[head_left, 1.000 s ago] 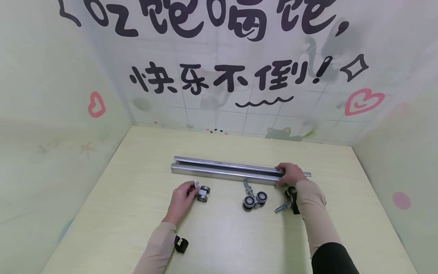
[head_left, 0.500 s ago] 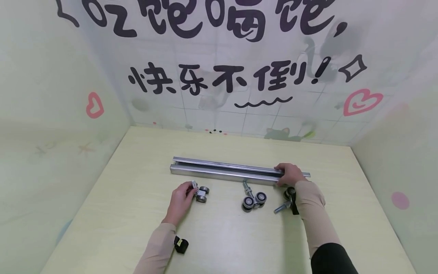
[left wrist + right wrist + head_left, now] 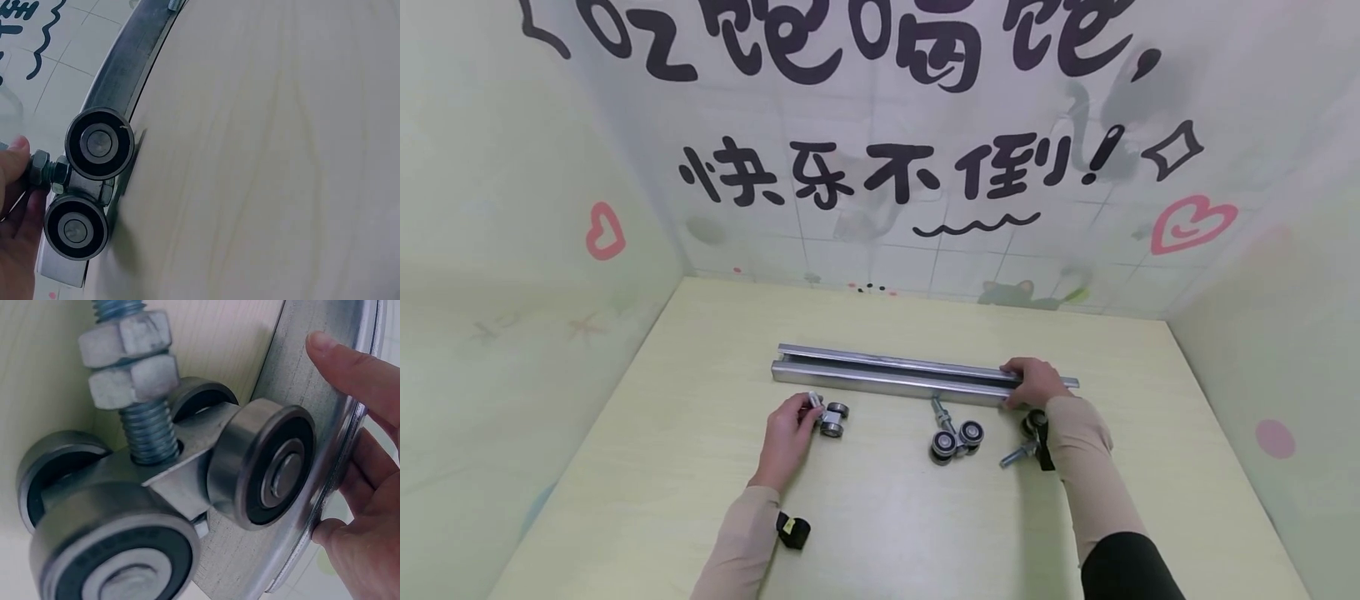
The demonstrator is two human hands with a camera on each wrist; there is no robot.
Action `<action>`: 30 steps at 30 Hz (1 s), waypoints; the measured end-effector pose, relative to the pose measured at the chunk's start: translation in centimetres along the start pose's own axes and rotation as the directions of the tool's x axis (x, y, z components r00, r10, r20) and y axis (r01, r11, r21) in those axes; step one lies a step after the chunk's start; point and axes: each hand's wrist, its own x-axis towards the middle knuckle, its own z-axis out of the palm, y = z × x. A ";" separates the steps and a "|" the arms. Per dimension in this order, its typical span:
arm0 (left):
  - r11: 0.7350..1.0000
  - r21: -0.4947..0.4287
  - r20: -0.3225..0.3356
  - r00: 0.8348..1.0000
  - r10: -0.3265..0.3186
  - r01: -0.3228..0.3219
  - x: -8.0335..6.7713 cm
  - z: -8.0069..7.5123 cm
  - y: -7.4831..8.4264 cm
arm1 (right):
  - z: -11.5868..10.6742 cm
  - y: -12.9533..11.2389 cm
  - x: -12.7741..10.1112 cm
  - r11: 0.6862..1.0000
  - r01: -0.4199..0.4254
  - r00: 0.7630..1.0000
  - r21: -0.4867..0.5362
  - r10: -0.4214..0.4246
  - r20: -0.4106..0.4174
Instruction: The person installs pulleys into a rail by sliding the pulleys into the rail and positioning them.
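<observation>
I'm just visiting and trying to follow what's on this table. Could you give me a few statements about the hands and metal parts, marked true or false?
1. The left hand pinches a roller trolley by its bolt. True.
2. The right hand lies flat on the table, away from the metal rail. False: it grips the rail near its right end.
3. Two more roller trolleys, the middle trolley and the right trolley, lie before the rail. True.
4. A trolley is sliding inside the rail. False: all three are outside it.

Head view looks down over the whole worktop [image 3: 880,517]; both wrist views sit close, perhaps sharing only the rail [image 3: 895,377] [image 3: 119,69] [image 3: 325,487].
</observation>
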 end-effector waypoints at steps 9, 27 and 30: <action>0.993 -0.041 -0.016 0.994 -0.107 0.106 0.4 -1.7 -0.5 | 0.2 0.4 0.3 1.000 0.026 1.000 0.003 -0.026 -0.007; 0.981 -0.028 -0.090 0.977 -0.196 0.194 1.3 -4.3 -2.2 | 0.2 0.1 0.0 1.000 0.014 1.000 0.007 -0.014 -0.014; 0.974 -0.022 -0.117 0.967 -0.225 0.224 1.4 -4.8 -2.4 | 0.1 0.0 -0.1 1.000 0.014 1.000 0.006 -0.014 -0.013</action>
